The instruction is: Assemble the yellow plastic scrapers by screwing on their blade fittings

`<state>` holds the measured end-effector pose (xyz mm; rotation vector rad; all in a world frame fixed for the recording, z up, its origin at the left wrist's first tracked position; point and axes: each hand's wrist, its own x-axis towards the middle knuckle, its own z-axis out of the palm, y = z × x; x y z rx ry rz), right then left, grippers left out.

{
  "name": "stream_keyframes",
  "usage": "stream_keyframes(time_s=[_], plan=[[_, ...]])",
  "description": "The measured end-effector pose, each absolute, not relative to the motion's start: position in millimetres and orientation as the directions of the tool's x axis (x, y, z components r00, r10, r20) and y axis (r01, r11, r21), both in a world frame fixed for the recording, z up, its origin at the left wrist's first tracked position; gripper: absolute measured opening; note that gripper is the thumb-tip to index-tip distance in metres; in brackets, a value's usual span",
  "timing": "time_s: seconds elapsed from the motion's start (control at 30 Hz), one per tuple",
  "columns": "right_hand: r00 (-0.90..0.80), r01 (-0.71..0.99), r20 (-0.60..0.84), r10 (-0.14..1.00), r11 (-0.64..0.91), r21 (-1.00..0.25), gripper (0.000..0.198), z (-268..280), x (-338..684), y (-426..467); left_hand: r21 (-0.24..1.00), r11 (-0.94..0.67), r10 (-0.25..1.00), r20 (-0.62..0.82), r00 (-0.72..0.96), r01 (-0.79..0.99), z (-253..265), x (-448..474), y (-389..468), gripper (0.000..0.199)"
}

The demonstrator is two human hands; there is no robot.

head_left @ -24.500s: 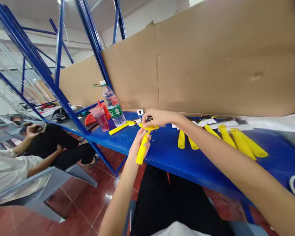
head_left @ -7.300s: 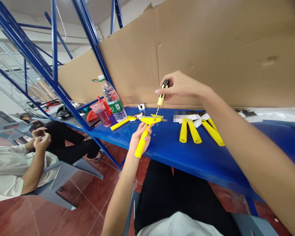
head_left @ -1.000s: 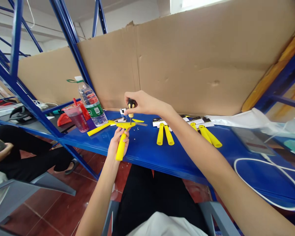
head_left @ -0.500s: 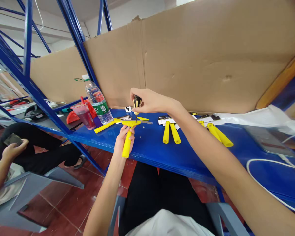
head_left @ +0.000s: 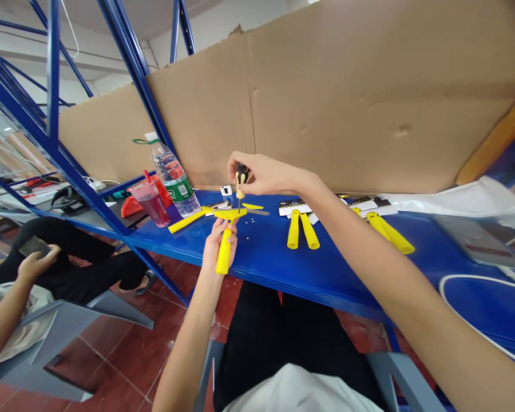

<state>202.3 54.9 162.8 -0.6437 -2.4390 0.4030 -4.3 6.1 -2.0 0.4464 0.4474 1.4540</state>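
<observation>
My left hand (head_left: 213, 242) is closed round a yellow T-shaped scraper (head_left: 224, 255), whose handle points down toward me. A thin metal blade (head_left: 260, 213) sticks out to the right of its head. From above, my right hand (head_left: 261, 175) grips a black and cream screwdriver (head_left: 241, 186). The screwdriver stands upright, its tip at the right end of the scraper's head; the contact is too small to make out. A loose yellow strip (head_left: 253, 206) lies just behind. Tiny metal bits (head_left: 248, 238) are scattered on the blue table near the head.
Another yellow tool (head_left: 186, 222) lies left, near a water bottle (head_left: 180, 191) and a red drink cup (head_left: 153, 206). Yellow handles (head_left: 293, 232) and more yellow handles (head_left: 395, 234) lie right. Cardboard (head_left: 326, 103) walls the back. A seated person (head_left: 38, 269) holds a phone at left.
The whole view has shifted slightly, so things appear a little further right. Both hands keep their grips, with the screwdriver still upright at the scraper's head.
</observation>
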Motion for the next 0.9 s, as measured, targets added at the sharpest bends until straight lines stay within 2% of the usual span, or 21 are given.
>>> stream_keyframes(time_s=[0.13, 0.23, 0.4, 0.6, 0.77, 0.9], plan=[[-0.683, 0.392, 0.505, 0.528, 0.848, -0.356, 0.019, 164.4, 203.1, 54.5, 0.540, 0.068, 0.997, -0.020, 0.068, -0.839, -1.8, -4.2, 6.0, 0.031], [-0.671, 0.413, 0.525, 0.523, 0.852, -0.321, 0.022, 163.1, 205.2, 57.4, 0.543, 0.073, 0.997, -0.018, 0.075, -0.837, -2.2, -4.3, 5.0, 0.033], [-0.719, 0.346, 0.439, 0.538, 0.826, -0.445, 0.033, 162.7, 207.7, 58.2, 0.525, 0.066, 0.998, -0.014, 0.069, -0.849, -4.6, -6.4, 6.7, 0.033], [-0.664, 0.490, 0.454, 0.595, 0.804, -0.337, 0.030, 165.3, 208.3, 57.5, 0.551, 0.074, 0.997, -0.036, 0.065, -0.831, -3.2, -5.3, 7.1, 0.029], [-0.709, 0.430, 0.388, 0.589, 0.797, -0.425, 0.038, 166.7, 210.5, 56.7, 0.550, 0.061, 0.998, -0.021, 0.059, -0.833, -2.9, -4.8, 6.3, 0.037], [-0.681, 0.464, 0.448, 0.579, 0.815, -0.347, 0.027, 166.6, 208.7, 58.7, 0.574, 0.062, 0.998, -0.009, 0.069, -0.817, -4.6, -6.3, 7.0, 0.046]])
